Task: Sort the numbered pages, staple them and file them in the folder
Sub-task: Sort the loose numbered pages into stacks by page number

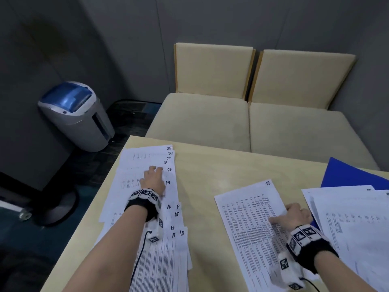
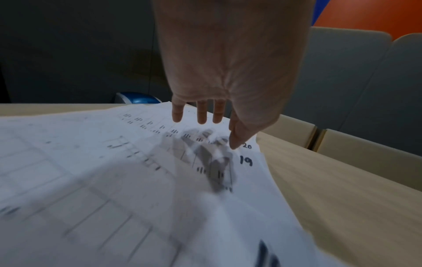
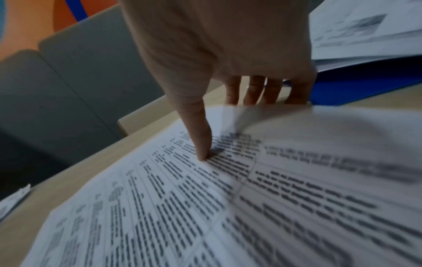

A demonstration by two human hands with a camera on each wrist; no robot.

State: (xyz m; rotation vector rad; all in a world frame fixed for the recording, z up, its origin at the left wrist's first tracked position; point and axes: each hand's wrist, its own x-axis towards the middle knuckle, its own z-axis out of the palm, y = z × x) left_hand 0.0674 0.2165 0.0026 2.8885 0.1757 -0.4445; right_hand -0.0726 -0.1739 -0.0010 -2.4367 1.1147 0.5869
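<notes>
A fanned column of white pages (image 1: 136, 165) with handwritten numbers from 11 to 25 at their right corners lies along the table's left side. My left hand (image 1: 153, 175) rests flat on it with straight fingers, and the thumb (image 2: 235, 144) touches beside the numbers 20 and 19 of the pages (image 2: 91, 171). Page 23 (image 1: 248, 218) lies apart in the middle. My right hand (image 1: 294, 214) pinches its right edge, thumb (image 3: 203, 153) on top of the sheet (image 3: 182, 198) and fingers under the lifted edge. A blue folder (image 1: 345, 175) lies at the far right.
A loose pile of printed sheets (image 1: 353, 218) lies on the folder (image 3: 354, 90), right of my right hand. Bare wooden table (image 1: 210, 171) separates the two paper groups. Two beige chairs (image 1: 210, 114) stand beyond the far edge, and a grey and blue bin (image 1: 77, 114) on the floor left.
</notes>
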